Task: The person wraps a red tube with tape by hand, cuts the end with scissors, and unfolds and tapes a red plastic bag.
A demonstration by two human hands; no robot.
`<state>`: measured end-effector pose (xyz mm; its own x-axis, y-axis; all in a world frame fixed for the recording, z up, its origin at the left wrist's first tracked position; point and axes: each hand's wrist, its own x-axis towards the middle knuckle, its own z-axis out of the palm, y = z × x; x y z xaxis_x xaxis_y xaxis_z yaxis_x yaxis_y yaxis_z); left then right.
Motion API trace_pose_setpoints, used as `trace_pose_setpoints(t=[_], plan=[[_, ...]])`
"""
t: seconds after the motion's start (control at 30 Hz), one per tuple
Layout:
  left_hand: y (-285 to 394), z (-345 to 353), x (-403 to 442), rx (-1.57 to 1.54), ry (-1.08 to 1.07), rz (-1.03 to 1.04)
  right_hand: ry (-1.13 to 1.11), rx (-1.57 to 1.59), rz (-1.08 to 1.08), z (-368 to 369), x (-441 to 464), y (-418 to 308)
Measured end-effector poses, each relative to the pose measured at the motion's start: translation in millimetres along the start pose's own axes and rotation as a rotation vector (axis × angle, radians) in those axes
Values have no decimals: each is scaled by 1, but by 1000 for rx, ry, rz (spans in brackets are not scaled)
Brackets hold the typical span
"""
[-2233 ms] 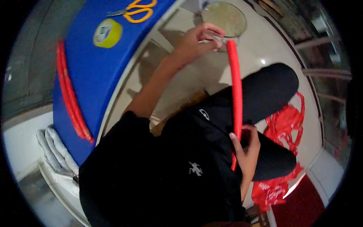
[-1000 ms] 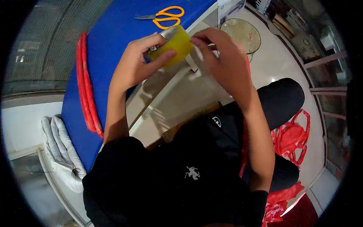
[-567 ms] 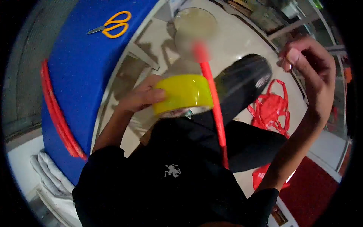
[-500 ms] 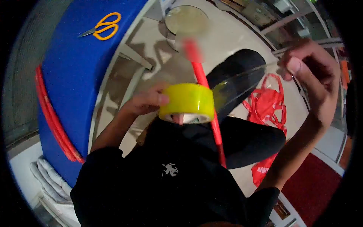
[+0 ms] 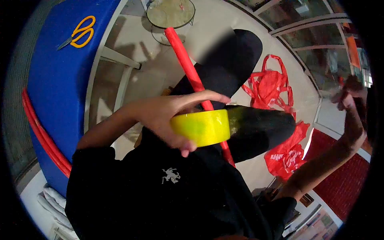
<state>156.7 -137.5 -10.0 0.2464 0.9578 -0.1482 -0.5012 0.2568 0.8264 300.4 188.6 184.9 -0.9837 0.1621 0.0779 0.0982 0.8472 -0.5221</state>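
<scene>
My left hand wraps around a roll of yellow packing tape, its thumb and fingers on opposite sides. A clear strip leaves the roll's right side and fades from sight over my dark trousers. Far out to the right, my right hand is raised with its fingers pinched together, blurred, on the strip's free end. Behind the roll, a long red stick rests slantwise across my lap; the roll hides part of it.
A blue-topped table on the left bears orange-handled scissors and several red sticks. A round glass-topped stand is ahead on the floor. Red plastic bags lie to the right, near glass-panelled cabinets.
My right hand has moved farther right and lower, away from the roll. My left hand has turned more over the tape, and the roll sits slightly lower. The view has shifted.
</scene>
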Motion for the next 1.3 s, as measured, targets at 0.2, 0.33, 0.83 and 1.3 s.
trace_pose_setpoints(t=[0.2, 0.33, 0.83, 1.3], plan=[[-7, 6, 1, -24, -169, 41, 53, 22, -278, -15, -31, 27], [15, 11, 14, 118, -208, 16, 273, 158, -308, -42, -77, 28], [95, 46, 13, 767, -210, 426, 594, 645, -658, -19, -187, -17], [99, 100, 21, 1247, 617, 256, 1112, 374, -588, -2, -219, -22]])
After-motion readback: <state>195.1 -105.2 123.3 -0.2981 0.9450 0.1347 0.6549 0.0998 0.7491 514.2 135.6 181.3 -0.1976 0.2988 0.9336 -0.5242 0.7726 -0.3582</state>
